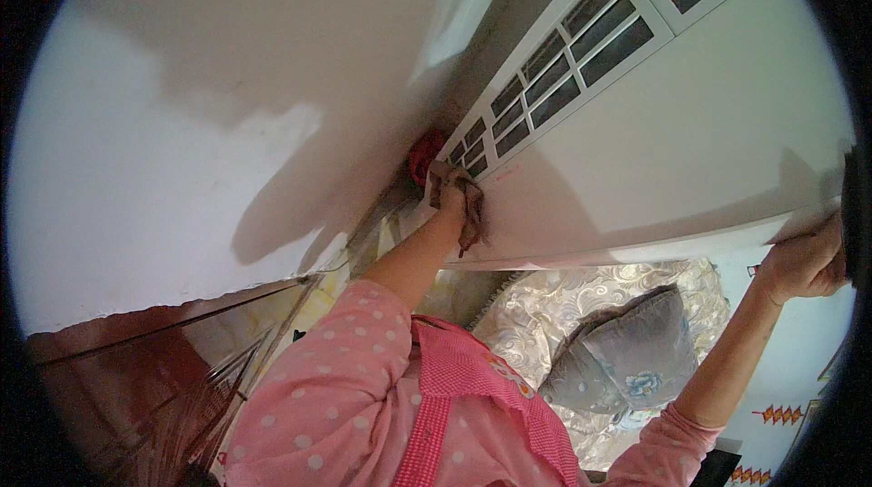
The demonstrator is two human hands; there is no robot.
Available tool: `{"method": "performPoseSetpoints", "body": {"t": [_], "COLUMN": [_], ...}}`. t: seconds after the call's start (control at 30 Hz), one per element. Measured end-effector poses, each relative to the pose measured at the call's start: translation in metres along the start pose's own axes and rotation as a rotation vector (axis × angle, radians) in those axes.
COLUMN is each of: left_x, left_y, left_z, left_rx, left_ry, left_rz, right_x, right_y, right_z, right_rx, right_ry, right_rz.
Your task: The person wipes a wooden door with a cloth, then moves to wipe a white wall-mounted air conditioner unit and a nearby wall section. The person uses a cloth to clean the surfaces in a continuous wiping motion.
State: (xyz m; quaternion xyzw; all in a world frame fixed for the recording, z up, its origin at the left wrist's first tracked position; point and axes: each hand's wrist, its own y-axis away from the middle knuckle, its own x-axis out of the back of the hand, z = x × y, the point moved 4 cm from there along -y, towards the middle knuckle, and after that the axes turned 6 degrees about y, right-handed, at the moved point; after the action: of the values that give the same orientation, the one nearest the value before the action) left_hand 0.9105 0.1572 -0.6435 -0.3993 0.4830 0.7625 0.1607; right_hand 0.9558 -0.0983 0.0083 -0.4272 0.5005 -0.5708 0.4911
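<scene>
My left hand [453, 190] is closed on a crumpled brown cloth [472, 214] at the lower end of a white cabinet [647, 132], beside its row of small dark panes in white lattice frames [548, 81]. Far to the right, my right hand [807, 262] has its fingers curled at a dark object [850, 214], beside the cabinet's other end. The picture's rim cuts that object off, so its kind cannot be told. Both arms are stretched out, in pink dotted sleeves.
A pale wall [204, 98] stands close on the left. A red object [424, 156] lies in the narrow gap between wall and cabinet. Patterned bedding [524, 310] with grey cushions [633, 357] is below the cabinet. A broom-like bundle of bristles [184, 426] is at lower left.
</scene>
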Motion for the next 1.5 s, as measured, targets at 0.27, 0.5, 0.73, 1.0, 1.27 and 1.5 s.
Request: {"method": "performPoseSetpoints", "body": {"t": [0.27,0.5,0.73,1.0,1.27,1.5], "left_x": [-0.091,-0.188,-0.164,-0.105,-0.047,-0.136], "left_y": [0.142,0.283,0.248,0.154,0.083,0.187], "left_z": [0.025,0.055,0.038,0.045,0.033,0.053], "left_rx": [-0.205,-0.870,-1.157,-0.840,-0.324,-0.895], "left_ry": [-0.272,-0.876,-0.951,-0.812,-0.294,-0.888], "left_rz": [-0.020,-0.275,-0.201,-0.056,-0.023,-0.054], "right_x": [-0.031,-0.039,-0.031,-0.008,-0.008,-0.017], "right_y": [0.003,0.002,0.000,0.002,0.002,-0.001], "right_z": [-0.047,-0.052,-0.043,-0.020,-0.010,-0.016], "right_rx": [0.066,0.134,0.148,0.000,0.002,0.088], "right_ry": [0.086,-0.038,-0.005,0.113,-0.045,0.005], "right_rz": [-0.074,-0.118,-0.128,-0.068,-0.079,-0.095]}}
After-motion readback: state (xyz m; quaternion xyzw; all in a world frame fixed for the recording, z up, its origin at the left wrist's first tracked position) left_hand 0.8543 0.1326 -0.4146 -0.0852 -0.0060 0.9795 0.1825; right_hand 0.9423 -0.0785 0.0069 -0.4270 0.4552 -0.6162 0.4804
